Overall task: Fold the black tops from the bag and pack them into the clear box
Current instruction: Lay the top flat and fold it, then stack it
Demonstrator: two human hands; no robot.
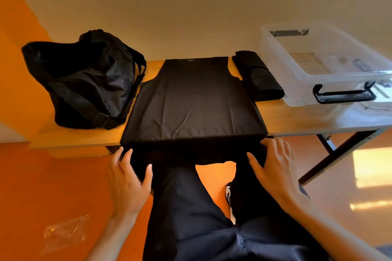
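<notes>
On the wooden counter (297, 121) the black sleeveless top (191, 99) lay flat, hem dangling off the edge, left hand (127, 182) and right hand (275, 165) spread flat-fingered on it; I'd level both corners before folding

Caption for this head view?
Left hand and right hand rest on a black top draped over the table edge.

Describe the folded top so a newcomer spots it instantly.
On the wooden table, find the clear box at the right. The folded top lies just left of it: a narrow, thick black bundle, unlike the flat spread top beside it.
</notes>
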